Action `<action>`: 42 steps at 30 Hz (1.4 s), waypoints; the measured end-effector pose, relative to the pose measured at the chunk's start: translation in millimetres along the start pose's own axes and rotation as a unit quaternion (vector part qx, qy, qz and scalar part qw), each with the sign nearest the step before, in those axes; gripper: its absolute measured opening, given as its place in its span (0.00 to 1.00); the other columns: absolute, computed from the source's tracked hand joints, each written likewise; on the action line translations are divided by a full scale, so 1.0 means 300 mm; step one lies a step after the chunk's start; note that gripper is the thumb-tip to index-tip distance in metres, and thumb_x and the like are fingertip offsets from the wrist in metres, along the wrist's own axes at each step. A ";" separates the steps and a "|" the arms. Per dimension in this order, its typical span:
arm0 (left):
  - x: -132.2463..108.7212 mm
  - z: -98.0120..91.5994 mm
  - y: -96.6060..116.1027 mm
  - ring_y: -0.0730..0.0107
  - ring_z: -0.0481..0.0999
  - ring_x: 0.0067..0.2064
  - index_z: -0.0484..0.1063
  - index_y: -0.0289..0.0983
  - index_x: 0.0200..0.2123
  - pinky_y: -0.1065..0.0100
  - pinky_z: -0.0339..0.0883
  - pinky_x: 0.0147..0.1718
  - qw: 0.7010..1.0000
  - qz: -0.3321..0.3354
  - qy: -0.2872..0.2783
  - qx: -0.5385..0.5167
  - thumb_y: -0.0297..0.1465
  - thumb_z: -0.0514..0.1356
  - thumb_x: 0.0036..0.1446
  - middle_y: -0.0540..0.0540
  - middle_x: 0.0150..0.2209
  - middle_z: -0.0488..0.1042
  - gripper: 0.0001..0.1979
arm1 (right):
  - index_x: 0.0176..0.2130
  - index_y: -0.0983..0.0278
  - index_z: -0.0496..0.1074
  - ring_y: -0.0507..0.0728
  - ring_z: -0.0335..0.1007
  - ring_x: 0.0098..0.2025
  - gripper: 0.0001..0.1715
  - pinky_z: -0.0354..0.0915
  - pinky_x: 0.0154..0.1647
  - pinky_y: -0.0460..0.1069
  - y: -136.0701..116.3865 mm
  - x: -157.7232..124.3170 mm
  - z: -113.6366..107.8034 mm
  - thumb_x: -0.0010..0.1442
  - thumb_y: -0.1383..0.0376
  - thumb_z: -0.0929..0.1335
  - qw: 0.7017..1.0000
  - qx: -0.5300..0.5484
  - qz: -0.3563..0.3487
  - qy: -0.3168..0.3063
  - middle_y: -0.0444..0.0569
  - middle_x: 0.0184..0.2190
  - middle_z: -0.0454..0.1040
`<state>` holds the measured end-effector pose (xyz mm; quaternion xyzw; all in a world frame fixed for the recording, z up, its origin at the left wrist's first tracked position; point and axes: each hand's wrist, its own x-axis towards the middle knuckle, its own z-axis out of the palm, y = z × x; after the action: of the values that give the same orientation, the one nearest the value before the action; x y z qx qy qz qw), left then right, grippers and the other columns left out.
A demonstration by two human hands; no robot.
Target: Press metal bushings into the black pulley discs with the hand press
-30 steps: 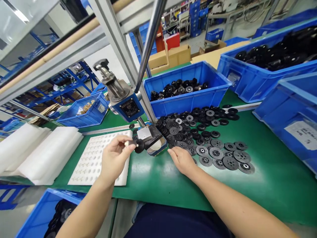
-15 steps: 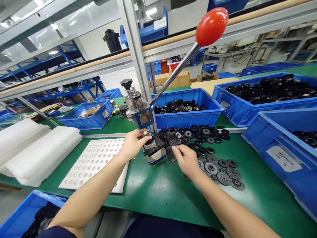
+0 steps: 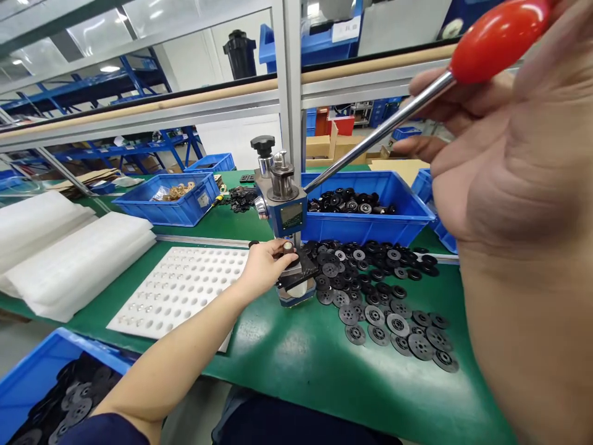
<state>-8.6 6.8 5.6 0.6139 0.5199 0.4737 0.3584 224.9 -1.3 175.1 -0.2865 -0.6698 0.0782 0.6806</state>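
My left hand [image 3: 266,267] is at the base of a blue hand press [image 3: 291,213], its thumb and fingers closed on a small dark round part with a pale top [image 3: 288,247]. The part sits under the press head. My right hand [image 3: 504,148] is raised large at the upper right, slightly blurred. Its fingers are spread beside the lever's red knob [image 3: 498,40], not wrapped round it; whether the palm touches the knob I cannot tell. The steel lever [image 3: 384,128] slants up from the press. Several black discs [image 3: 374,316] lie right of the press.
A white foam tray [image 3: 185,290] with rows of holes, some holding small clear pieces, lies left of the press. Behind stands a blue bin [image 3: 365,228] of black parts. White foam rolls [image 3: 83,259] lie at left; another blue bin [image 3: 41,346] sits low at front left.
My right hand has risen from near the black discs to the red knob, its fingers spreading. My left hand stays at the press. The view has shifted, and the lever stands at a lower slant.
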 end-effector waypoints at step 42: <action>0.005 0.021 -0.008 0.60 0.80 0.39 0.80 0.33 0.37 0.66 0.71 0.39 0.999 0.025 0.026 0.038 0.33 0.64 0.54 0.43 0.37 0.83 0.10 | 0.16 0.61 0.63 0.56 0.69 0.20 0.08 0.65 0.23 0.55 0.120 -0.283 -0.015 0.43 0.71 0.63 0.958 -0.001 -0.029 0.286 0.42 0.17 0.66</action>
<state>-3.4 9.0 2.0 0.6276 0.5308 0.4784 0.3090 231.5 -14.4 84.0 -0.2785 -0.4549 -0.0277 0.8454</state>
